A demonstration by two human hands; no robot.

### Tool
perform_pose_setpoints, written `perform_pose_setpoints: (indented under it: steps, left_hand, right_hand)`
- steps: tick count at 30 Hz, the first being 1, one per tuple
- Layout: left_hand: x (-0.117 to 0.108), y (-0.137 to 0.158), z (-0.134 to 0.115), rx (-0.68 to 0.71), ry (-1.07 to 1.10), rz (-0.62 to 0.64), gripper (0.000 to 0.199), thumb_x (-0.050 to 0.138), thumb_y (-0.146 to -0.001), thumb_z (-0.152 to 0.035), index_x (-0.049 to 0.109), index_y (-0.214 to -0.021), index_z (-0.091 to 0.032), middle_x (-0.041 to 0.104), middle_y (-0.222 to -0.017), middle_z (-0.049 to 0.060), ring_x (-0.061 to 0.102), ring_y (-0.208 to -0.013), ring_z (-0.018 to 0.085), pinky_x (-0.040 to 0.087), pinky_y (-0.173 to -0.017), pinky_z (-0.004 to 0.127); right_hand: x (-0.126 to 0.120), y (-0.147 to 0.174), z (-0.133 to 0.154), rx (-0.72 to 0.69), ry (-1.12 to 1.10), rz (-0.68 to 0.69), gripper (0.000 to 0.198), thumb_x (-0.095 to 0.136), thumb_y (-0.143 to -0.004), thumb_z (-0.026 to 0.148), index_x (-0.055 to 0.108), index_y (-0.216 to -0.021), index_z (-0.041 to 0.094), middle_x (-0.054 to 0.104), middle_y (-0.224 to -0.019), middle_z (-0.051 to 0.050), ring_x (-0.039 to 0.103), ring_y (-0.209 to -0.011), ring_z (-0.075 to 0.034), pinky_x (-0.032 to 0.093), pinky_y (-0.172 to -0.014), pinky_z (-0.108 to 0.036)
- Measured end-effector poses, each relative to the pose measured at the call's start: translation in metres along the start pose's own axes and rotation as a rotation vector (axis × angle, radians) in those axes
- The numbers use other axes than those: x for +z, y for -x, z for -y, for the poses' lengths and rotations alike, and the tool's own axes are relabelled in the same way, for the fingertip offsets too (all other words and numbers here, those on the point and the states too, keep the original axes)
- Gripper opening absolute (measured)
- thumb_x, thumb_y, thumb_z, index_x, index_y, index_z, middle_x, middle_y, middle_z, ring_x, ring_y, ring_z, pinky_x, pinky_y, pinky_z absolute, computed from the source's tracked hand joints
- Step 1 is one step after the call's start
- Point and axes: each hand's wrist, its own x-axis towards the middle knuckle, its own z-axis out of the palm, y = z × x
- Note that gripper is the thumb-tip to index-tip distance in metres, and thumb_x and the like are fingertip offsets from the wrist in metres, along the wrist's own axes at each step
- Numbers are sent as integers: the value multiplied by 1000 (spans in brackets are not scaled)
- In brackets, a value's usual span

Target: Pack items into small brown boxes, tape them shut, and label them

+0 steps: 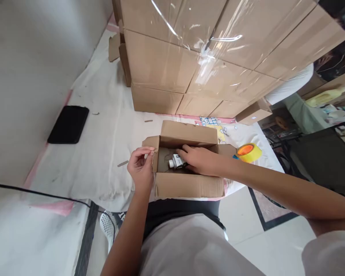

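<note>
My shirt [195, 245] is nearest the camera, and just beyond it the box [189, 186] sits at the near edge of the cloth [106, 161], close to my body, I'd say so both arms can reach it without stretching. Its flaps are spread outward, which leaves the top open. My left hand [140, 166] has its fingertips pinched on the left flap [155, 155]; that probably holds the flap out of the way and steadies the box. My right hand [201, 159] is down inside, fingers curled at the right end of the bottle [177, 161]. Whether they grip it or only rest by it I cannot tell, since the hand itself hides that end. The bottle is in the box, lying over with its white cap toward the left, perhaps because the low walls suit it better that way. The tape [249, 152] lies just beyond the right flap, handy for my right side. Wrapped cartons [166, 69] stand on the far side, leaving the near strip for the box. A black tablet [68, 124] lies well off to the left, clear of both arms.
</note>
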Motion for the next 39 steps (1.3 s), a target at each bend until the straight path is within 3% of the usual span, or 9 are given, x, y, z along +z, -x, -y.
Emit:
perform_pose_setpoints:
  steps: [3, 17, 20, 23, 26, 28, 32, 36, 39]
  left_hand:
    - [-2, -1, 0, -12, -32, 24, 13, 75, -87, -28, 64, -86, -21, 71, -89, 2, 69, -90, 15, 56, -82, 33]
    - [-3, 0, 2, 51, -34, 65, 6, 70, -91, -20, 65, -89, -22, 70, -91, 1, 68, -92, 13, 55, -83, 27]
    - [-7, 3, 2, 84, -33, 108, 32, 70, -91, -17, 65, -119, -30, 67, -127, 4, 68, -108, 14, 55, -92, 29]
    - [-20, 8, 4, 16, -16, 217, 69, 67, -93, -20, 38, -150, -48, 34, -166, 4, 63, -126, 19, 54, -104, 39]
    - [-40, 6, 7, -28, -68, 456, 59, 55, -99, -34, 36, -153, -45, 46, -160, 5, 49, -143, 25, 42, -118, 53]
    - [-53, -2, 7, 27, -197, 673, 49, 50, -99, -46, 50, -148, -37, 57, -151, 8, 40, -150, 30, 31, -123, 59]
    - [-70, -21, 2, 256, -467, 965, 63, 59, -91, -58, 53, -148, -33, 49, -157, 12, 36, -151, 37, 32, -122, 61]
    - [-80, -31, 0, 374, -630, 1035, 77, 83, -72, -54, 59, -142, -35, 29, -168, 12, 37, -149, 41, 39, -117, 56]
    - [-77, -34, -2, 277, -655, 932, 63, 83, -70, -58, 69, -127, -35, 45, -160, 11, 46, -145, 36, 41, -114, 53]
  right_hand:
    - [15, -23, 0, 69, 86, 100, 46, 71, -87, 28, 58, -126, 7, 65, -120, -21, 73, -93, -33, 56, -74, -38]
    - [15, -43, 9, 107, 24, 55, 50, 78, -85, 34, 58, -124, 11, 67, -122, -20, 72, -102, -34, 58, -79, -37]
    - [-2, -28, 8, 139, -69, 23, 48, 74, -89, 41, 60, -124, 10, 70, -116, -20, 72, -101, -35, 57, -80, -40]
    - [-9, 19, -9, 196, -299, -345, 38, 56, -100, 48, 63, -123, 18, 71, -115, -15, 69, -106, -33, 54, -88, -43]
    - [23, 75, -37, 522, -572, -1026, 34, 52, -100, 49, 63, -121, 25, 68, -119, -12, 63, -113, -30, 50, -97, -47]
    - [62, 96, -50, 683, -865, -1284, 38, 54, -98, 54, 61, -123, 26, 66, -123, -12, 62, -116, -30, 51, -97, -48]
    - [122, 97, -40, 463, -1455, -1223, 63, 36, -94, 75, 60, -130, 29, 64, -136, -13, 59, -129, -33, 48, -104, -54]
    - [113, 89, -22, 139, -1266, -996, 74, 46, -90, 78, 50, -147, 31, 62, -143, -12, 44, -146, -35, 31, -120, -58]
    - [89, 86, -26, -34, -1171, -869, 80, 34, -96, 75, 23, -163, 31, 61, -144, -12, 44, -147, -31, 26, -122, -57]
